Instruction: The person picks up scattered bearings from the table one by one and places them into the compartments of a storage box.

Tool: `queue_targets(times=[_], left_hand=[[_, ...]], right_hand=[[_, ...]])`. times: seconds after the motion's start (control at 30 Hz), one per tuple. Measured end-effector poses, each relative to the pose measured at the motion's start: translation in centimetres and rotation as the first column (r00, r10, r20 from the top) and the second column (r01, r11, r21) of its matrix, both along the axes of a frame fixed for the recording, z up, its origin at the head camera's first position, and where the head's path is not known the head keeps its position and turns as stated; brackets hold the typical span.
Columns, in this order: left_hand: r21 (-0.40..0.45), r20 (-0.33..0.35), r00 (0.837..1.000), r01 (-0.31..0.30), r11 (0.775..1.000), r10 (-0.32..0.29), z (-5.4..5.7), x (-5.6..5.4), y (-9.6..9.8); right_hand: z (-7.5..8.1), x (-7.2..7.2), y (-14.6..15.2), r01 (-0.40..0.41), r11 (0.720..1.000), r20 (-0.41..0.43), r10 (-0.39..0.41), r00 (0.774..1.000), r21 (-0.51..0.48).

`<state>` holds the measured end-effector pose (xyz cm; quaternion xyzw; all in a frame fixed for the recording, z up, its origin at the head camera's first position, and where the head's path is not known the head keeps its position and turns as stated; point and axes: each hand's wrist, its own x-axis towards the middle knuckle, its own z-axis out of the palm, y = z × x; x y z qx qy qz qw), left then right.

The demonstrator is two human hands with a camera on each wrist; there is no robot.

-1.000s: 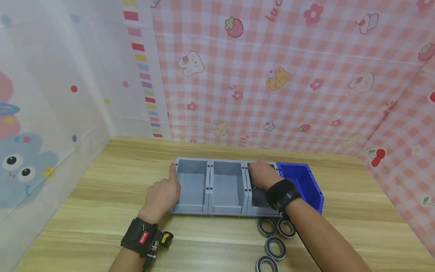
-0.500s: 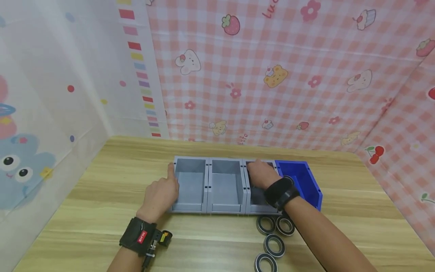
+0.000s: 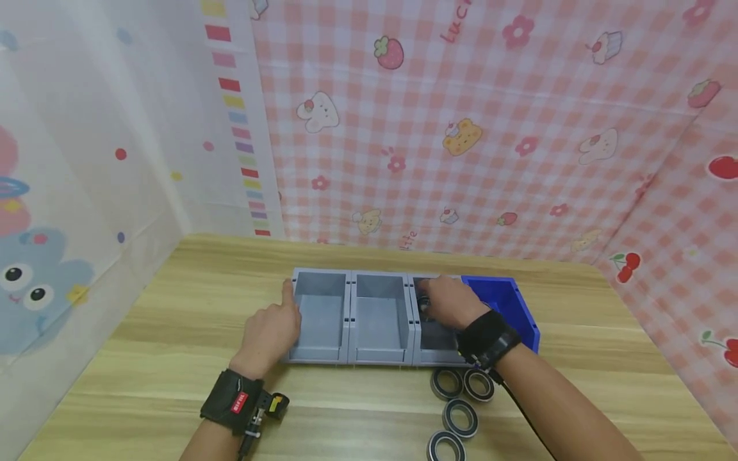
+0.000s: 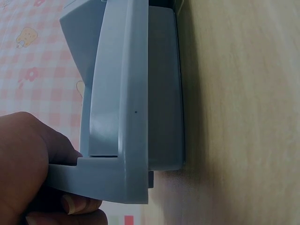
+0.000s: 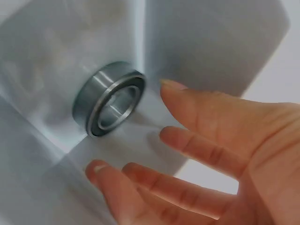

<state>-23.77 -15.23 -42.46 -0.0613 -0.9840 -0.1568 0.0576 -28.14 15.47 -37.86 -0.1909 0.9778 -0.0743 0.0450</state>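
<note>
In the head view, my left hand (image 3: 271, 330) grips the side wall of the leftmost grey bin (image 3: 319, 354), its index finger along the rim. The left wrist view shows the thumb over the wall and curled fingers on its other side. My right hand (image 3: 452, 299) is inside the third grey bin (image 3: 438, 358). A ball bearing (image 5: 84, 105), a steel ring with a black seal, stands on edge near that bin's wall in the right wrist view. The right fingers (image 5: 183, 190) are spread around it, apart from it, holding nothing.
A second grey bin (image 3: 380, 355) sits between those two. At the row's right end stands a blue bin (image 3: 521, 307), partly hidden by the right wrist. Several bearings (image 3: 449, 419) lie on the wooden table (image 3: 173, 358) in front. Patterned cloth (image 3: 369, 160) hangs behind and on both sides.
My right hand has drawn slightly back to the right inside the third bin, and a bearing now shows beside its fingers. The left hand keeps its grip.
</note>
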Motion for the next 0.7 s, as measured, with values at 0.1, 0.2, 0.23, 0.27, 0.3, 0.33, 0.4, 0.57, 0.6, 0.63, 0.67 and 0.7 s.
queue_targets(times=[0.1, 0.2, 0.23, 0.27, 0.3, 0.33, 0.4, 0.57, 0.6, 0.63, 0.67, 0.7], left_hand=[[-0.001, -0.008, 1.0, -0.002, 1.0, 0.002, 0.0, 0.1, -0.1], [0.001, -0.022, 1.0, 0.001, 1.0, -0.001, -0.1, 0.1, -0.1], [0.002, -0.025, 1.0, 0.002, 1.0, -0.002, -0.1, 0.1, -0.1], [0.003, -0.028, 1.0, 0.004, 1.0, -0.004, -0.1, 0.1, -0.1], [0.003, -0.029, 1.0, 0.007, 1.0, -0.007, -0.2, 0.0, -0.1], [0.002, -0.03, 0.999, 0.01, 1.0, -0.01, -0.2, 0.0, -0.1], [-0.003, -0.036, 0.999, 0.015, 1.0, -0.015, -0.2, 0.0, -0.1], [-0.018, -0.051, 0.999, 0.015, 1.0, -0.016, -0.2, -0.1, -0.1], [-0.02, -0.049, 0.999, 0.014, 1.0, -0.015, -0.2, -0.1, -0.1], [-0.019, -0.042, 0.999, 0.012, 1.0, -0.013, -0.2, -0.1, -0.1], [-0.016, -0.033, 0.999, 0.01, 1.0, -0.011, -0.2, -0.1, -0.1], [-0.016, -0.028, 1.0, 0.008, 1.0, -0.008, -0.2, -0.1, -0.1]], right_hand=[[0.7, 1.1, 0.5, 0.015, 1.0, -0.002, -0.015, 1.0, -0.026], [1.2, 2.8, 1.3, 0.032, 0.999, -0.047, -0.033, 0.998, -0.02], [1.3, 3.4, 1.6, 0.03, 0.999, -0.075, -0.03, 0.997, -0.012], [1.3, 4.0, 1.9, 0.024, 1.0, -0.107, -0.024, 0.994, -0.007], [1.2, 4.7, 2.2, 0.01, 1.0, -0.143, -0.01, 0.99, 0.001], [1.1, 5.3, 2.5, -0.005, 1.0, -0.179, 0.007, 0.984, 0.009], [0.8, 6.4, 3.0, -0.033, 0.999, -0.236, 0.036, 0.971, 0.016], [0.4, 8.7, 4.0, -0.055, 0.998, -0.273, 0.056, 0.96, 0.012], [0.3, 9.1, 4.2, -0.051, 0.999, -0.271, 0.052, 0.961, 0.012], [0.2, 9.5, 4.4, -0.044, 0.999, -0.271, 0.046, 0.961, 0.011], [0.1, 9.8, 4.6, -0.038, 0.999, -0.269, 0.039, 0.962, 0.01], [-0.1, 10.1, 4.8, -0.031, 0.999, -0.273, 0.034, 0.961, 0.016]])
